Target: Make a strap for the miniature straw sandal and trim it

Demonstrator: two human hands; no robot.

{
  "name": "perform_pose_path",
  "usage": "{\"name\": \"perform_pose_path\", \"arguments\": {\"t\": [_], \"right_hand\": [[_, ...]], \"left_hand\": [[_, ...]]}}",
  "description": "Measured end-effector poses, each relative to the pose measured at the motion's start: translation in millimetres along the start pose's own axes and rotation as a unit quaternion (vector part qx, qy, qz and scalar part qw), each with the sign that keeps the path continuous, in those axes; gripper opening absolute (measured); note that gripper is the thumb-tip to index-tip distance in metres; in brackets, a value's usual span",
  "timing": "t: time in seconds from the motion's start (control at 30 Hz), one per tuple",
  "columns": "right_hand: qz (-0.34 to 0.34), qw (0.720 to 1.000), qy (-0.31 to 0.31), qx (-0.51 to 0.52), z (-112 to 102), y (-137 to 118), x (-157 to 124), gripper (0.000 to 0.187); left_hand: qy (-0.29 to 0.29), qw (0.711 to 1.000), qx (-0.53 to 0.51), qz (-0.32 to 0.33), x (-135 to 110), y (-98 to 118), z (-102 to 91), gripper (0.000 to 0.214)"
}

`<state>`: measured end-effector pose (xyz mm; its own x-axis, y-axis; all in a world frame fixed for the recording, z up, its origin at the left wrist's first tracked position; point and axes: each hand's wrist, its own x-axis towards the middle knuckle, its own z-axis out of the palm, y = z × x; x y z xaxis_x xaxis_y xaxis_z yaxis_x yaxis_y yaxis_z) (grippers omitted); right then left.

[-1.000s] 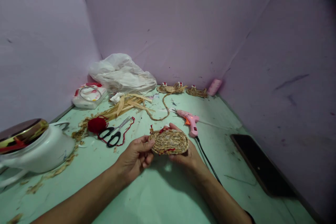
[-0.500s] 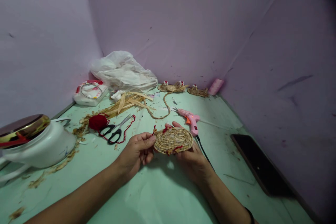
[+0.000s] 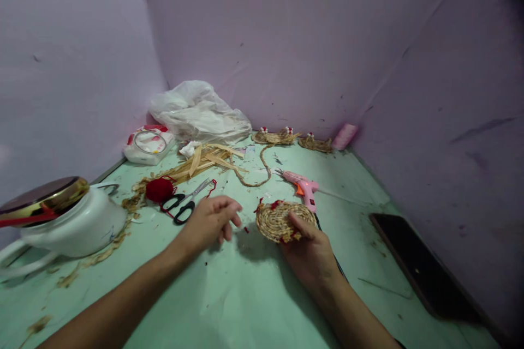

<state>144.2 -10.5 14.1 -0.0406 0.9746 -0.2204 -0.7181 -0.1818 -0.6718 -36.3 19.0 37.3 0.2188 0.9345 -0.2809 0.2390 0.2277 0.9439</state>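
In my right hand is an oval coil of braided straw, thumb on its face and fingers beneath. Red yarn and small yellowish bits show along the coil's edges. My left hand is apart from the coil, off to its left, fingers loosely bent and holding nothing visible. Between the hand and the coil is a small red scrap; I cannot tell whether it lies on the table or is in the air. Just behind my left hand lie black-handled scissors and a ball of red yarn.
A pink glue gun lies beyond the coil. Straw strips, a braided cord and a plastic bag are at the back. On the left stands a white pot; on the right, a phone.
My left hand has let go of the coil and drawn left, towards the scissors. The right thumb now lies on the coil's face. A red scrap has appeared between them.
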Motion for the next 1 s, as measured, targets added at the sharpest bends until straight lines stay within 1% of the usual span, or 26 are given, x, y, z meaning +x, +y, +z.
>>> {"name": "perform_pose_path", "arguments": {"t": [0.03, 0.07, 0.1, 0.13, 0.17, 0.2, 0.23, 0.3, 0.33, 0.37, 0.43, 0.47, 0.5, 0.53, 0.57, 0.6, 0.67, 0.7, 0.73, 0.77, 0.8, 0.83, 0.9, 0.93, 0.97, 1.0], "right_hand": [[0.009, 0.999, 0.024, 0.022, 0, -1, 1, 0.018], [0.017, 0.998, 0.041, 0.042, 0, -2, 1, 0.018], [0.022, 0.997, 0.051, 0.057, 0, -3, 2, 0.017], [0.024, 0.996, 0.059, 0.068, -1, -4, 2, 0.016], [0.023, 0.995, 0.066, 0.076, -1, -5, 3, 0.015], [0.02, 0.994, 0.074, 0.082, -1, -6, 3, 0.014], [0.015, 0.993, 0.082, 0.087, -1, -6, 3, 0.013], [0.008, 0.992, 0.086, 0.091, 0, -7, 3, 0.01], [0.006, 0.993, 0.081, 0.086, 0, -7, 3, 0.01], [0.0, 0.995, 0.073, 0.074, 1, -6, 2, 0.013], [-0.042, 0.997, 0.06, 0.019, -1, -3, -1, 0.022], [-0.081, 0.995, 0.05, -0.033, -2, -2, -3, 0.026], [-0.128, 0.986, 0.035, -0.102, -4, 0, -5, 0.03], [-0.181, 0.966, 0.014, -0.182, -7, 2, -7, 0.034], [-0.239, 0.933, -0.015, -0.268, -9, 3, -9, 0.041], [-0.293, 0.887, -0.056, -0.353, -12, 5, -10, 0.05], [-0.382, 0.771, -0.148, -0.488, -17, 8, -10, 0.069], [-0.41, 0.714, -0.189, -0.535, -18, 9, -10, 0.077], [-0.426, 0.668, -0.222, -0.569, -19, 10, -9, 0.083], [-0.427, 0.634, -0.247, -0.595, -19, 11, -8, 0.087], [-0.424, 0.615, -0.26, -0.613, -18, 11, -8, 0.09], [-0.416, 0.605, -0.27, -0.623, -17, 10, -9, 0.091], [-0.397, 0.609, -0.291, -0.621, -13, 7, -12, 0.095], [-0.388, 0.623, -0.299, -0.609, -11, 5, -15, 0.098], [-0.375, 0.645, -0.305, -0.592, -9, 4, -18, 0.102], [-0.36, 0.677, -0.301, -0.567, -7, 2, -21, 0.104]], "left_hand": [[0.068, 0.991, 0.102, 0.046, 2, 4, -12.9, 0.02], [0.143, 0.963, 0.212, 0.084, 5, 7, -26.6, 0.019], [0.202, 0.923, 0.311, 0.102, 7, 9, -40.3, 0.018], [0.239, 0.885, 0.386, 0.101, 9, 10, -52.9, 0.017], [0.238, 0.864, 0.433, 0.092, 11, 11, -63.6, 0.018], [0.223, 0.853, 0.465, 0.081, 13, 11, -71.9, 0.017], [0.198, 0.849, 0.485, 0.067, 15, 10, -77.2, 0.016], [0.146, 0.857, 0.493, 0.045, 17, 8, -78.7, 0.012], [0.131, 0.87, 0.473, 0.041, 17, 7, -74.9, 0.01], [0.119, 0.894, 0.43, 0.035, 16, 6, -68.4, 0.009], [0.083, 0.958, 0.274, 0.014, 12, 5, -49.6, 0.012], [0.042, 0.985, 0.168, -0.019, 8, 5, -38.5, 0.018], [-0.019, 0.996, 0.069, -0.046, 4, 4, -27.5, 0.025], [-0.076, 0.995, -0.023, -0.064, -1, 4, -17.2, 0.032], [-0.127, 0.982, -0.11, -0.082, -5, 4, -8.0, 0.037], [-0.161, 0.964, -0.193, -0.088, -9, 3, -0.5, 0.04], [-0.213, 0.924, -0.303, -0.091, -14, -1, 9.7, 0.038], [-0.223, 0.911, -0.336, -0.089, -15, -3, 12.9, 0.034], [-0.227, 0.902, -0.357, -0.089, -14, -6, 15.2, 0.028], [-0.223, 0.896, -0.373, -0.089, -13, -9, 17.1, 0.023], [-0.215, 0.891, -0.389, -0.09, -12, -12, 18.7, 0.018], [-0.205, 0.886, -0.406, -0.092, -10, -15, 20.4, 0.015], [-0.19, 0.874, -0.437, -0.093, -8, -17, 24.0, 0.016], [-0.188, 0.872, -0.443, -0.093, -7, -17, 25.7, 0.018], [-0.189, 0.872, -0.442, -0.094, -7, -17, 27.2, 0.02], [-0.188, 0.874, -0.437, -0.095, -8, -16, 28.4, 0.022]]}}
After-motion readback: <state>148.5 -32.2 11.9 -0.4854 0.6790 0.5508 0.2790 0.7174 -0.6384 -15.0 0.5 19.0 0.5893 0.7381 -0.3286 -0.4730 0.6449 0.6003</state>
